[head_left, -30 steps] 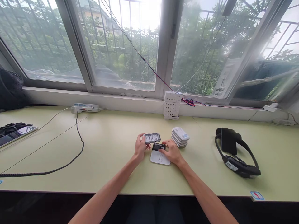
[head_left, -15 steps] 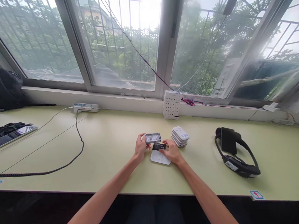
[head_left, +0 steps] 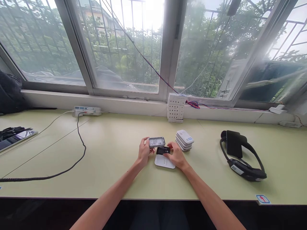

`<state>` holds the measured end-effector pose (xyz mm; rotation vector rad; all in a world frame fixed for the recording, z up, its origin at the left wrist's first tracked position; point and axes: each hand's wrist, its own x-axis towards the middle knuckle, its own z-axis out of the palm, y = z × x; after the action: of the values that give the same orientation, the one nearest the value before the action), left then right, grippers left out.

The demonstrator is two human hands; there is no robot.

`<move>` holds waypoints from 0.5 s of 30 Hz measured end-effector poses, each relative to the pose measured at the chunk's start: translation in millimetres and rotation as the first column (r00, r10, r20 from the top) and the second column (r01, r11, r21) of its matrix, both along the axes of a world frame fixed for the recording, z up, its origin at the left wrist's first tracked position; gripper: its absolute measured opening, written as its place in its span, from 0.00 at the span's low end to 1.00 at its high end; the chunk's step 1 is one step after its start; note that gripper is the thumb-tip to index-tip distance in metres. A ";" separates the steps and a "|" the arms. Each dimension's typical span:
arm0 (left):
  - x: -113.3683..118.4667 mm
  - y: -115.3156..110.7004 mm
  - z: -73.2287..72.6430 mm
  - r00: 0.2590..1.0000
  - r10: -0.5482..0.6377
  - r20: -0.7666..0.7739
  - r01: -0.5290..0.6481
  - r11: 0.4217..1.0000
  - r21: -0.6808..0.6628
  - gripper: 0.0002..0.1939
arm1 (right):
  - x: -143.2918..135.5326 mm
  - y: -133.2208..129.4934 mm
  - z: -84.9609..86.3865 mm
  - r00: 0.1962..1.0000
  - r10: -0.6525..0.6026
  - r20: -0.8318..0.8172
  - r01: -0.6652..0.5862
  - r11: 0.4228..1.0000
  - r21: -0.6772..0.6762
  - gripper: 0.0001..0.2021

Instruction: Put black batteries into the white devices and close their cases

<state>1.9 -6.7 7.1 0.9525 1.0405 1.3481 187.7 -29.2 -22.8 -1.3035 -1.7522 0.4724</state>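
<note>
Between the fingers of my left hand is a small rectangular device, its back uncovered so that a labelled recess shows. My right hand pinches a black battery printed with a capacity in mAh. The battery is just below the device's lower edge; whether the two touch I cannot tell. Under the battery and my right fingers, a white cover with small print lies on the table. Just beyond my right hand stands a stack of several white devices.
A black headset with a dark phone-like slab lies on the right. White boxes are stacked by the window sill. A power strip and black cable are on the left, beyond them a tablet.
My hands keep almost the same pose, with the device and battery still held. The battery's top edge now sits slightly more behind the device's lower edge. The view has shifted very slightly.
</note>
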 end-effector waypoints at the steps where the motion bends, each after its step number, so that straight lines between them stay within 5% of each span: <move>1: -0.1 0.3 -0.4 1.000 0.001 0.000 -0.001 1.000 0.003 0.11 | -0.4 -0.1 0.5 1.000 0.004 -0.013 -0.004 1.000 0.002 0.16; 15: -0.8 1.1 -0.9 0.999 0.038 0.031 -0.038 0.999 0.027 0.11 | -2.5 -4.2 10.6 0.995 0.020 -0.100 -0.026 0.998 -0.061 0.16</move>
<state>1.1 -5.7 6.2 0.9340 1.0235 1.4077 185.2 -33.4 -12.2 -1.2824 -1.6836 0.5996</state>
